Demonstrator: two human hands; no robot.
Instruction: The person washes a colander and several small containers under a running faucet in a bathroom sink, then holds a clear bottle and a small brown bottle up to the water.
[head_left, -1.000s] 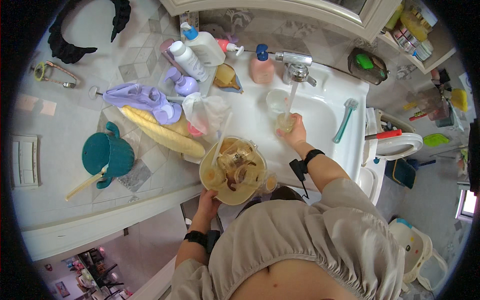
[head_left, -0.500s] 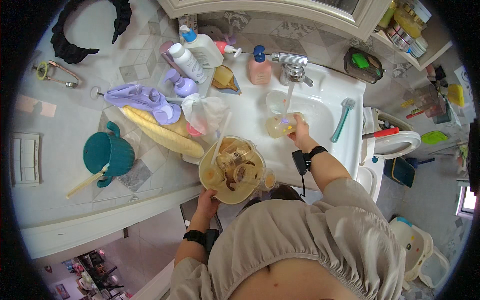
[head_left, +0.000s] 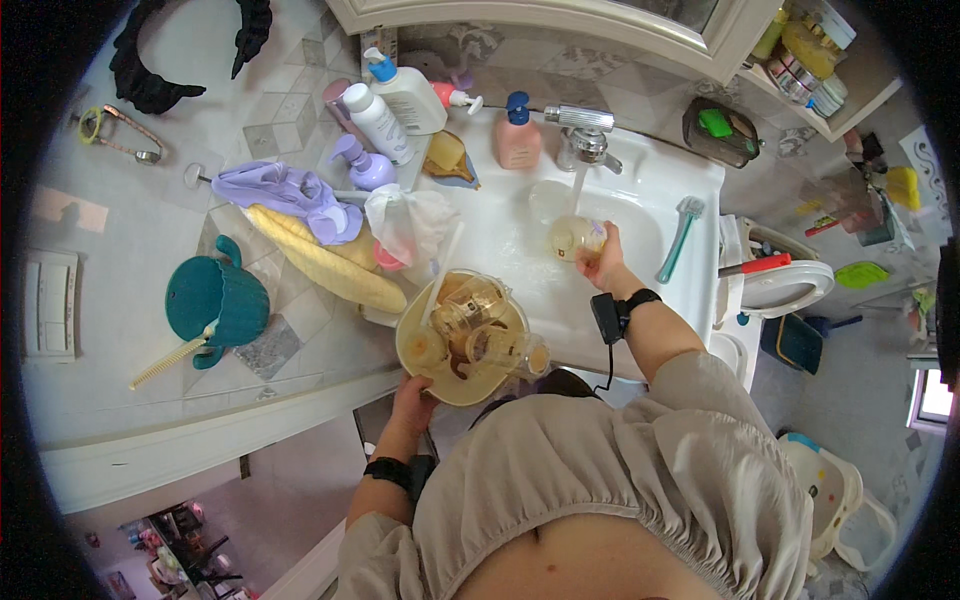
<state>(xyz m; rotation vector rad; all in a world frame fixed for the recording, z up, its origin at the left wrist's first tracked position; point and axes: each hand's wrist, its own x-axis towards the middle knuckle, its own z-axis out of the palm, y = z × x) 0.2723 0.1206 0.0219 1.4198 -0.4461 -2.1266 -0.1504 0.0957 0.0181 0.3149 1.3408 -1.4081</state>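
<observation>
While water runs from the faucet, both hands are busy. Going left to right: teal pitcher at 9 o'clock on the tiled surface, a yellow brush touching its base. Purple cloth and yellow sponge-like roll at 10 o'clock. Left hand grips the lower rim of the yellow bowl, which holds clear plastic parts, at frame centre against the sink edge. Pink soap bottle at 12 o'clock. Right hand is closed around a small clear bottle, held under the stream over the basin, 1 o'clock. Green toothbrush lies on the sink's right rim.
</observation>
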